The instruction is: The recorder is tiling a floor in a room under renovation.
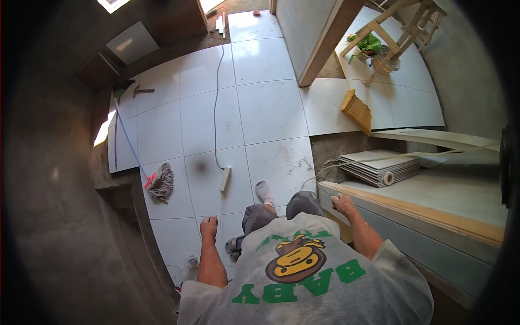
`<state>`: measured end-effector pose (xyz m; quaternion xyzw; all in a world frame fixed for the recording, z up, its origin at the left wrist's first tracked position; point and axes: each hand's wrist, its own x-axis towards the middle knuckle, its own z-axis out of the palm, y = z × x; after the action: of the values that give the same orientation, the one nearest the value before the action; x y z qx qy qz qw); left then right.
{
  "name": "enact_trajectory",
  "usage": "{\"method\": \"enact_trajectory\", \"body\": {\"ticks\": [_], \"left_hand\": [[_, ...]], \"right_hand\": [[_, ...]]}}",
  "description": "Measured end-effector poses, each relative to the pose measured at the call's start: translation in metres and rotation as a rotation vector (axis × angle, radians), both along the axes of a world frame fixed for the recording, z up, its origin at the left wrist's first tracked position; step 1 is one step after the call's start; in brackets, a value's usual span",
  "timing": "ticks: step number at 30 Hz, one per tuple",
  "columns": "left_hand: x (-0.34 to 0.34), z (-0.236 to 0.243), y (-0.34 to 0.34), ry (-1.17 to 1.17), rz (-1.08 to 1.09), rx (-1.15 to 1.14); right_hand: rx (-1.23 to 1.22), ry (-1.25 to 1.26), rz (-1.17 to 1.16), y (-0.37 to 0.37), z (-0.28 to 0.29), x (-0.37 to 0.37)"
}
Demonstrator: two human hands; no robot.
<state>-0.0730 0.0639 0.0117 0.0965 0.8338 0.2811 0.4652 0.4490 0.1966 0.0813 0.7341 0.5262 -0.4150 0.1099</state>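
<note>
My left hand (209,225) hangs over the white tiled floor (203,143) with its fingers curled in, and nothing shows in it. On the other side, my right hand (342,204) is loosely closed beside the wooden edge of a long panel (411,208). I cannot tell whether it touches that edge. Ahead of my feet lies a pale power strip (225,179), its grey cable (216,103) running away across the tiles. One foot in a light sock (262,190) is forward.
A mop (160,183) and a hammer (143,91) lie at left. Stacked tiles (379,167) with a tape roll (388,177) sit at right, near a yellow piece (357,111). A wooden ladder (398,38) and bucket (385,60) stand beyond the doorway.
</note>
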Motion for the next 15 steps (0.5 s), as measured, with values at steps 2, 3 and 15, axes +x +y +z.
{"method": "enact_trajectory", "body": {"ticks": [2, 3, 15], "left_hand": [[-0.043, 0.010, 0.013, 0.052, -0.043, 0.024], [-0.053, 0.010, 0.027, 0.067, -0.015, 0.047], [-0.062, -0.001, 0.160, -0.081, 0.003, -0.115]], "right_hand": [[-0.114, 0.052, -0.175, 0.009, -0.006, -0.029], [-0.102, 0.058, -0.165, 0.015, -0.014, -0.032], [0.048, -0.081, 0.105, 0.186, -0.062, -0.068]]}}
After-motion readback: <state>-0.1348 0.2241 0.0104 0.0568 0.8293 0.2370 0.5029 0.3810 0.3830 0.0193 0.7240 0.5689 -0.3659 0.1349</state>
